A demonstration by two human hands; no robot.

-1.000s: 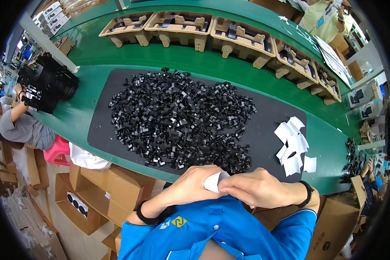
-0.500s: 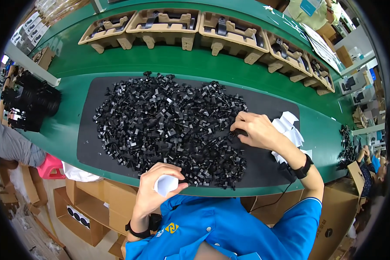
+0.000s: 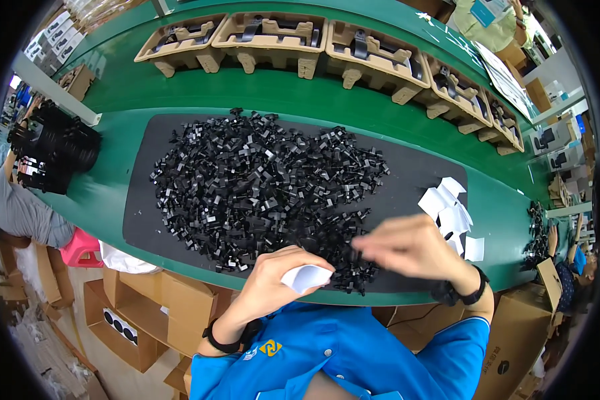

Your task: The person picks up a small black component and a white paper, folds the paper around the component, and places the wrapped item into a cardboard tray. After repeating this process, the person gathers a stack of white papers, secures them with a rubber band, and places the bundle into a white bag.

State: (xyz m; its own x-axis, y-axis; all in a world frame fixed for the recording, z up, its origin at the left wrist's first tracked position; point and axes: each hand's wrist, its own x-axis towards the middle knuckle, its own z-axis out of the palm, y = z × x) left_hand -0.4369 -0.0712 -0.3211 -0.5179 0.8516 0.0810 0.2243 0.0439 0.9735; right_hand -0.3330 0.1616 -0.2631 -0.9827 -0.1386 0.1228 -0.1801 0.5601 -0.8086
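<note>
Near the front edge of the mat, my left hand (image 3: 268, 280) is closed around a curled white paper sleeve (image 3: 307, 279), whose open end faces up. To its right, my right hand (image 3: 413, 250) hovers over the lower right edge of the pile, its fingers smeared by motion; whether they hold a piece cannot be made out. A wide heap of small black plastic clips (image 3: 253, 180) covers much of the dark grey mat (image 3: 413, 170). Several folded white papers (image 3: 450, 207) lie on the mat's right end, beyond my right hand.
Brown pulp trays (image 3: 270, 40) with black parts stand along the raised green shelf at the back. A stack of black containers (image 3: 63, 150) sits at the table's left end. Open cardboard boxes (image 3: 160, 300) lie below the front edge. Other people work at both sides.
My right hand has come from the pile's right side toward me and now blurs. My left hand has shifted right with the paper sleeve, which now leans to the right.
</note>
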